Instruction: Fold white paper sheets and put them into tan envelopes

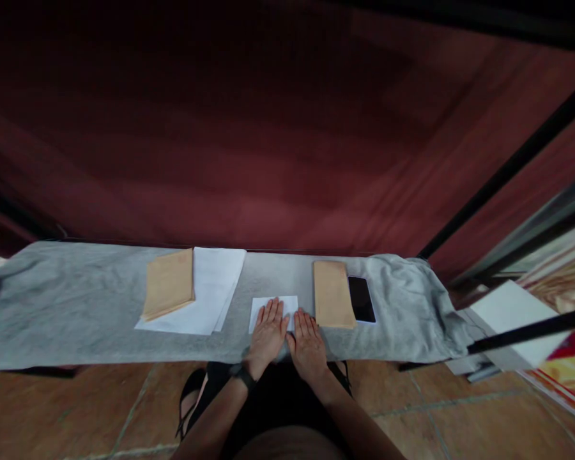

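White paper [290, 305], a small piece, lies in front of me on a grey cloth [278, 271], close to the near edge of the narrow surface that the cloth covers. My left hand [268, 335] is flat on it, palm down, fingers straight and nearly side by side, thumb held out to the right. My right hand [309, 342] is also laid out flat, with its fingers at the paper's right edge and its thumb pointing toward my left one. Neither hand is pinching anything; whether the two thumbs touch, or how hard I press, I cannot tell. I wear a dark watch [243, 375] on my left wrist.

Just to the right of my right hand is a stack of brown paper [333, 294], and a phone [361, 299] with a dark screen lies right beside that. Over on the left, larger white sheets [218, 287] lie at a slant, with a second brown pile [171, 281] resting partly on them. Beyond the cloth stands a dark red panel [268, 166]. Below are my dark sandal [188, 399] and brown floor tiles [124, 396]. Off to the right, behind a black bar [531, 331], is a white box [510, 313].
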### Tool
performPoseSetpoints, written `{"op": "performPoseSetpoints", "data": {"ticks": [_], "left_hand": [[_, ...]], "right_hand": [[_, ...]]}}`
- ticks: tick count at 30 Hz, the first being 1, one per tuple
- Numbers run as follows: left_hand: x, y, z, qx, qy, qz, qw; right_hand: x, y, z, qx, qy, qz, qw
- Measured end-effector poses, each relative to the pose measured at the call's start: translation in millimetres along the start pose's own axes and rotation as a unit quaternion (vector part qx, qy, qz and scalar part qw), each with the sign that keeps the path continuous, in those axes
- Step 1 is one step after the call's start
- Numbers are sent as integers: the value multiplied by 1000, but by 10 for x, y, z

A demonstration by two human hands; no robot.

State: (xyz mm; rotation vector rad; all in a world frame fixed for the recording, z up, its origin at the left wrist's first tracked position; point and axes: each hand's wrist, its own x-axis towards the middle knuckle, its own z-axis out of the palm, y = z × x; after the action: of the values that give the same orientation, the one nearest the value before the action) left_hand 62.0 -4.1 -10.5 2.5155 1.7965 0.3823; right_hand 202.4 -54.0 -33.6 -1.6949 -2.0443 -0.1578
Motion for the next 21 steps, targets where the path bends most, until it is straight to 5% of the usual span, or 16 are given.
{"op": "performPoseSetpoints", "data": {"ticks": [12, 16, 21], "left_hand": [[-18, -464, -40, 45, 18, -69, 996], [46, -453, -170, 17, 21, -68, 997], [280, -535, -398, -18, -44, -75, 996]], "right_hand": [[29, -17, 37, 5, 4, 12, 1000], [291, 6, 44, 30, -42, 14, 999], [685, 76, 91, 56, -95, 8, 994]]}}
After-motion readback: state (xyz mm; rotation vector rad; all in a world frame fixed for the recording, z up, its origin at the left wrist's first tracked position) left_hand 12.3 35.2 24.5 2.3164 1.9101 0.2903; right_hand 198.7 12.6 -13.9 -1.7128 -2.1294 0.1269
